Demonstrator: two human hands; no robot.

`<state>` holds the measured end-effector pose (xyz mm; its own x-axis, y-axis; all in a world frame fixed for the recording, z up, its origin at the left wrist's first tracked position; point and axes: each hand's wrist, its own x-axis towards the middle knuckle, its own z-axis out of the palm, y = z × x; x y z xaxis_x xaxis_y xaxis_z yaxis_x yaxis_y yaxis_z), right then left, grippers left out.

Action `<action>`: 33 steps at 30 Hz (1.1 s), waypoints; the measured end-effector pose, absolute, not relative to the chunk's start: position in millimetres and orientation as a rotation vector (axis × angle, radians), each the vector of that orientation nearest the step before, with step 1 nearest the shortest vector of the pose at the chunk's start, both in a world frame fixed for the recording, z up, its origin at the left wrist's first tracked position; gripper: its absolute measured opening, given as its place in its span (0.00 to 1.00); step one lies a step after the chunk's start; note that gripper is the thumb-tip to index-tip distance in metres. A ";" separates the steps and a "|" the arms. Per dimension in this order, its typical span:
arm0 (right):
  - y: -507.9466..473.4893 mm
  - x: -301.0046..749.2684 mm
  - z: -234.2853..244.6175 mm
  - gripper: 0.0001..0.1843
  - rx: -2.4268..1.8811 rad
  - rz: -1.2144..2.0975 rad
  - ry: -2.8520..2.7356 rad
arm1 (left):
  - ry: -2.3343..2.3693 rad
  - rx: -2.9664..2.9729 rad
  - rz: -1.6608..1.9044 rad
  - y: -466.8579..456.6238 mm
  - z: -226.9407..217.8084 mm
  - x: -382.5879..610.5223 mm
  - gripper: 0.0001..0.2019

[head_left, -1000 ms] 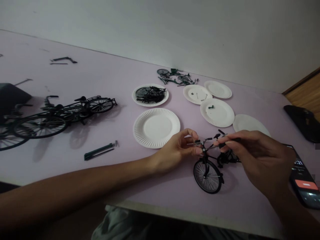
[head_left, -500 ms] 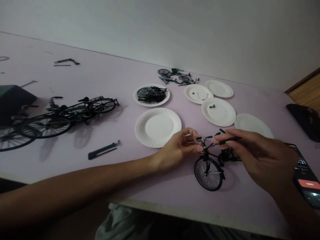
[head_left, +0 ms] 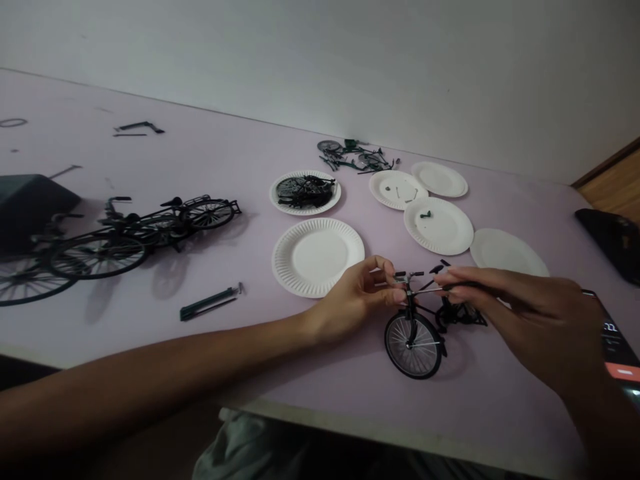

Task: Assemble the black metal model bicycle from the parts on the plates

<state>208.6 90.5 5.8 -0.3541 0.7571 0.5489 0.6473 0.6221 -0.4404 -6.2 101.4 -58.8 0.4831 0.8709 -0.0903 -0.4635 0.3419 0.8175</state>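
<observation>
A small black model bicycle [head_left: 413,343] stands on the table, its front wheel towards me. The fingers of my left hand [head_left: 357,293] pinch it at the front, just below the handlebar. In my right hand [head_left: 525,313] is a thin screwdriver [head_left: 431,290], gripped between thumb and fingers. Its metal shaft points left, and the tip reaches the bicycle's head area under the handlebar. Whether the tip sits in a screw is too small to tell. My right hand hides part of the bicycle's rear.
Paper plates, one bare [head_left: 320,257] and one with black bicycle parts [head_left: 305,192], lie behind my hands. Other plates [head_left: 440,227] hold tiny parts. Assembled model bicycles [head_left: 145,233] stand left, near a dark green part [head_left: 210,303]. A lit phone [head_left: 617,347] lies right.
The screwdriver's tip has come to the bicycle's head area, with its shaft now more visible. The bicycle's front wheel has shifted slightly left. My left hand keeps its hold.
</observation>
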 end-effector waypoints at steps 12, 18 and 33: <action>98.3 219.7 0.2 0.09 -1.107 0.330 -2.277 | 0.641 0.959 0.961 101.2 -57.2 -8.6 0.16; 98.8 217.2 -5.4 0.10 -1.054 0.162 -2.334 | 0.701 1.092 0.978 100.0 -48.1 -11.5 0.13; 95.0 216.1 -16.4 0.14 -0.948 0.105 -2.473 | 0.723 1.647 1.211 93.1 -31.1 -24.6 0.10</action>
